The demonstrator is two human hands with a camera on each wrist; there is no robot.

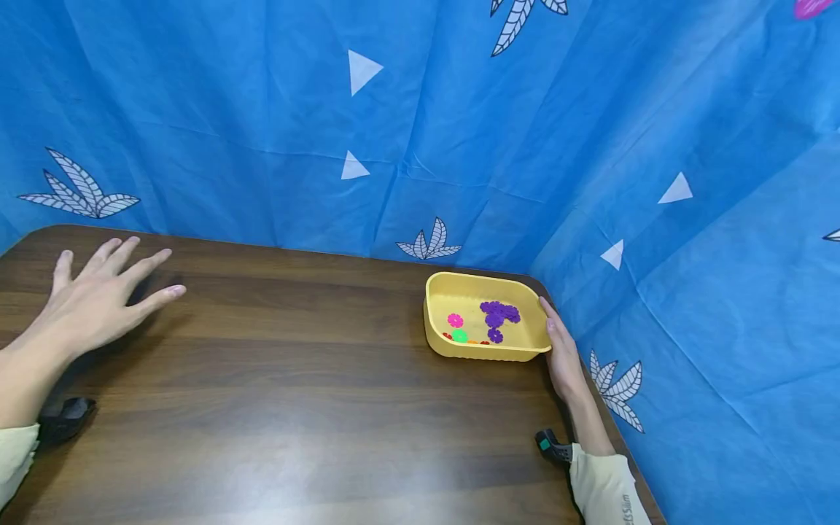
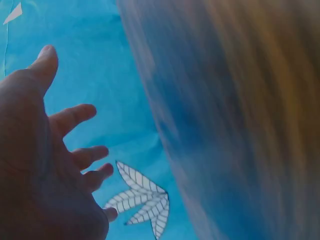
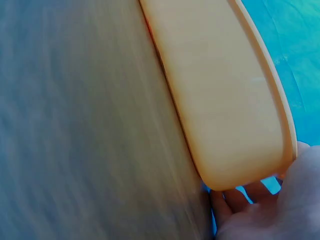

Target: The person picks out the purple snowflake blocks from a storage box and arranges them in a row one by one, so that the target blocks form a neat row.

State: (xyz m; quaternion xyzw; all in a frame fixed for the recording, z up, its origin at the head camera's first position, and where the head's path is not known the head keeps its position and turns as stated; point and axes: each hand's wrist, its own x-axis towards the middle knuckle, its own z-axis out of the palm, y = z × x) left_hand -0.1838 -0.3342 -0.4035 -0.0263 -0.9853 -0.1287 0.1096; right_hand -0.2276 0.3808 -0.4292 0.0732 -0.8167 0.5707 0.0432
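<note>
A yellow plastic basket (image 1: 485, 352) stands at the far right of the table. Inside it lie several flower-shaped plastic pieces: purple ones (image 1: 495, 319), a pink one (image 1: 456, 320), a green one (image 1: 460, 335) and some red and orange bits half hidden by the near wall. My right hand (image 1: 563, 357) rests against the basket's right end, its fingers stretched along the outside. In the right wrist view, fingers touch the end wall of the basket (image 3: 225, 100); the thumb side is partly cut off. My left hand (image 1: 98, 299) hovers over the table's left side, fingers spread, holding nothing.
The brown wooden table (image 1: 282, 408) has its back edge along a blue curtain (image 1: 262, 131) with white leaf and triangle prints. Another stretch of curtain runs close beside the right edge. Dark wrist straps with devices sit on both wrists.
</note>
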